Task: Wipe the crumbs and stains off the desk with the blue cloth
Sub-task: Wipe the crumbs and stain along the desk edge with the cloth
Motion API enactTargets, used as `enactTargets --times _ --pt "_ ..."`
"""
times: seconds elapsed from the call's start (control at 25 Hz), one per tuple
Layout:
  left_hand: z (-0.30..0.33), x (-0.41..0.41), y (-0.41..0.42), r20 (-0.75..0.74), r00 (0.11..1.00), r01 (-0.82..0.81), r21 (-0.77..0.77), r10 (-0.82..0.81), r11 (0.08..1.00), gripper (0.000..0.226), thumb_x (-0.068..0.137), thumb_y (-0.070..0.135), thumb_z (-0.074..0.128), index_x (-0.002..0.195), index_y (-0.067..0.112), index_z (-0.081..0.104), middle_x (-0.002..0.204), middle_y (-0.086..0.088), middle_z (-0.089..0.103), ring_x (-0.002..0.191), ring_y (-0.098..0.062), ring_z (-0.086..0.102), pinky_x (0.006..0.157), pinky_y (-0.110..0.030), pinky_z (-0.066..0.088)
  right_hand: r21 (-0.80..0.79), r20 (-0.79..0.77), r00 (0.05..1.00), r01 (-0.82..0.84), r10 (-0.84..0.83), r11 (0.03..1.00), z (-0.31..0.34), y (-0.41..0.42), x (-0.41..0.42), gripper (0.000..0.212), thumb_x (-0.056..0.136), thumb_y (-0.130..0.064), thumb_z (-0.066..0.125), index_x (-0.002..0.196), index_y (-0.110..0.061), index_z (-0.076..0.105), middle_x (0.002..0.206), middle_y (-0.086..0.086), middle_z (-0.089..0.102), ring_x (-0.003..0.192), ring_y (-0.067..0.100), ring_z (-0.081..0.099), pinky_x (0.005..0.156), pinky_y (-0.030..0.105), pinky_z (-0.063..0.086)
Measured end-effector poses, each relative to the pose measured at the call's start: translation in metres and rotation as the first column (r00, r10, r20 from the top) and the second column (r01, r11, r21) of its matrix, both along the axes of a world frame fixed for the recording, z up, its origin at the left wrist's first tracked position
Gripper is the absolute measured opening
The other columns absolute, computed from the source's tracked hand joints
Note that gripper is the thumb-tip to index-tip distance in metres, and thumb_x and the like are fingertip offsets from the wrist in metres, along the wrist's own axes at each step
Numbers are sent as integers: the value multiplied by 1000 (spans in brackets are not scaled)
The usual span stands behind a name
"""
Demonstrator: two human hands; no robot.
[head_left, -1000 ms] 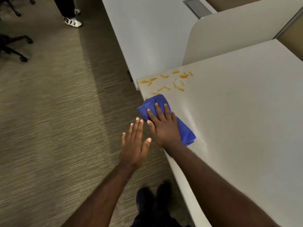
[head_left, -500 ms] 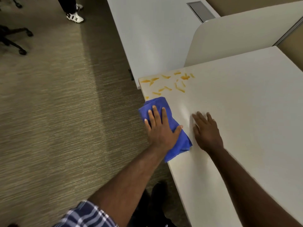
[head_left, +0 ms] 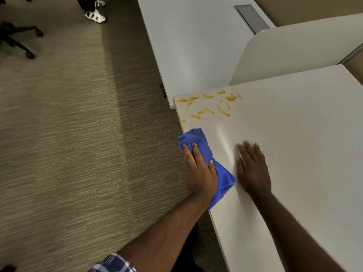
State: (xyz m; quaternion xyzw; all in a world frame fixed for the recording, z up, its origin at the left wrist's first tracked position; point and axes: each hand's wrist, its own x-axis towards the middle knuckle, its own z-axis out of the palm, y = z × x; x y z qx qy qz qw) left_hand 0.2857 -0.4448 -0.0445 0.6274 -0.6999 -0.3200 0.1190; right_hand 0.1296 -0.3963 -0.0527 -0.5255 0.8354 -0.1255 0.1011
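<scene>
The blue cloth (head_left: 206,149) lies bunched at the left edge of the white desk (head_left: 294,134). My left hand (head_left: 200,173) grips the cloth, fingers curled over its top and thumb pressing its side. My right hand (head_left: 252,168) lies flat on the desk just right of the cloth, fingers spread, holding nothing. Several orange crumbs and smears (head_left: 212,105) are scattered on the desk's far left corner, a short way beyond the cloth.
A curved white divider panel (head_left: 294,54) stands behind the desk, with a second white desk (head_left: 186,46) beyond it. Carpet floor lies to the left. A person's white sneakers (head_left: 95,15) and a chair base (head_left: 17,40) are at the far left.
The cloth passed from my right hand to my left. My right hand moved right and settled flat on the desk. My left hand's fingers have now curled, bunching the cloth.
</scene>
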Motion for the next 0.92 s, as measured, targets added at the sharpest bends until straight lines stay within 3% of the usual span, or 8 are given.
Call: enactTargets --times 0.24,0.4,0.68,0.8,0.92 --pt "-1 1 -31 -134 990 -51 -3 50 999 69 101 43 37 154 13 4 163 -13 1 148 -29 18 119 -37 28 5 -18 1000 1 -1 1000 0 4 3 49 102 -34 31 149 -21 29 158 2 26 148 17 6 119 34 6" --pt "-8 5 -12 72 997 -10 -49 14 999 70 101 50 29 153 15 1 163 -13 -1 151 -29 3 123 -42 0 52 -30 1000 -6 8 999 3 5 11 49 102 -30 34 149 -21 27 158 3 24 145 13 1 119 34 4" --pt "-9 9 -64 -27 998 56 13 -55 998 73 101 47 33 153 14 -5 163 -15 -6 150 -32 3 121 -45 17 35 -57 998 39 -37 999 9 -8 18 53 100 -38 31 150 -21 29 157 2 27 148 20 8 120 41 10" --pt "-7 15 -74 -153 987 58 8 -56 998 71 101 43 36 153 14 -4 163 -14 -7 151 -30 3 122 -42 16 25 -65 996 58 -56 998 10 -7 25 54 100 -40 34 151 -23 26 157 0 27 148 17 8 119 39 6" --pt "-9 21 -62 -131 989 64 -12 -65 998 70 101 43 35 153 15 -3 164 -12 -5 151 -28 1 123 -41 11 15 -78 995 71 -69 997 8 2 30 54 100 -40 35 151 -24 24 157 0 28 147 15 7 119 37 5"
